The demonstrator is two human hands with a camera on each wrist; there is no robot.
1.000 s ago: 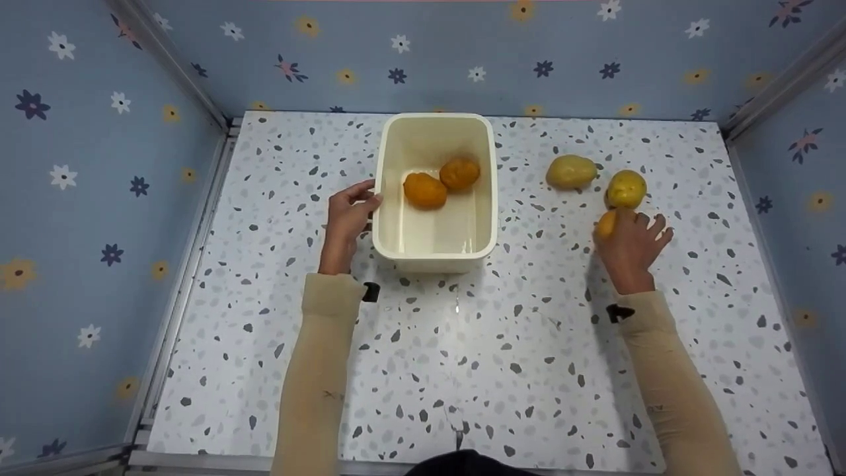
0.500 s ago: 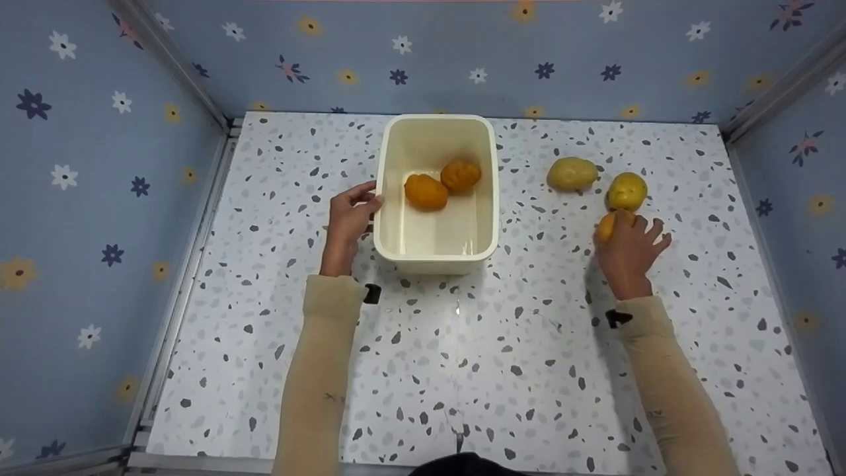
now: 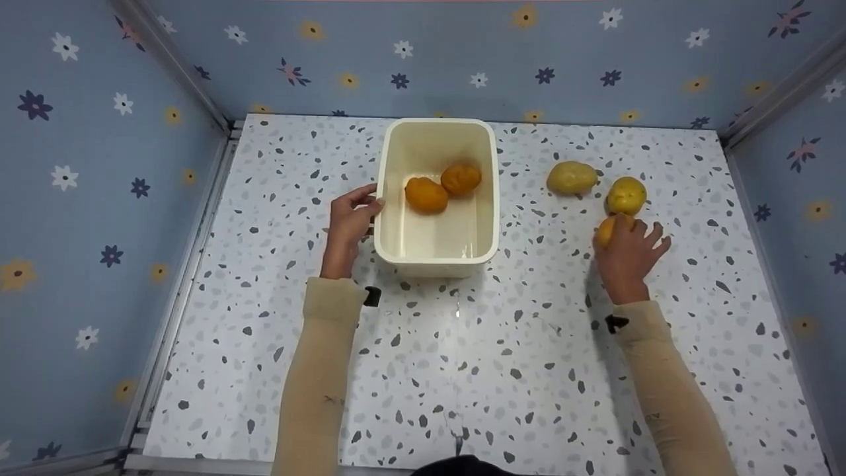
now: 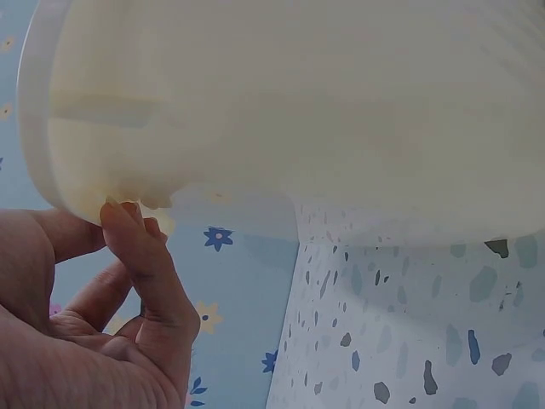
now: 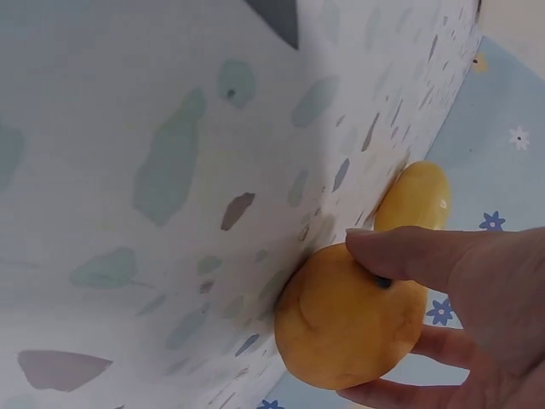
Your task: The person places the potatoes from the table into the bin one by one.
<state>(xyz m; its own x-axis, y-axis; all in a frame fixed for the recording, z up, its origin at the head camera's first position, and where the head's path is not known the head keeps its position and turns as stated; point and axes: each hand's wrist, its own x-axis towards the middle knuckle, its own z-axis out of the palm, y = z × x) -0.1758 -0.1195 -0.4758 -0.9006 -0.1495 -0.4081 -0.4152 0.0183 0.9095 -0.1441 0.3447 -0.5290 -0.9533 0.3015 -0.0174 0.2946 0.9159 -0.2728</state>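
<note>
In the head view my left hand (image 3: 349, 228) is at the left side of a cream plastic bin (image 3: 436, 256). Its thumb and fingers pinch the bin's rim, as the left wrist view also shows. Two oranges (image 3: 426, 196) with bumpy skins lie inside, touching each other. My right hand (image 3: 626, 261) grips another orange (image 5: 341, 328) on the table, thumb on one side and fingers round the other. A dark stem spot shows beside the thumb. Just beyond that orange sits a rounder yellow fruit or potato (image 3: 626, 196), with a potato (image 3: 572, 178) to its left.
The speckled white table (image 3: 462, 370) is enclosed by blue flowered panels (image 3: 436, 59) at the back and both sides. A metal frame strip (image 3: 185, 284) runs along the left edge. Tabletop shows between the bin and the potato.
The head view has tilted slightly, shifting everything a little down. The right hand keeps to the same orange and the left hand stays at the bin's rim.
</note>
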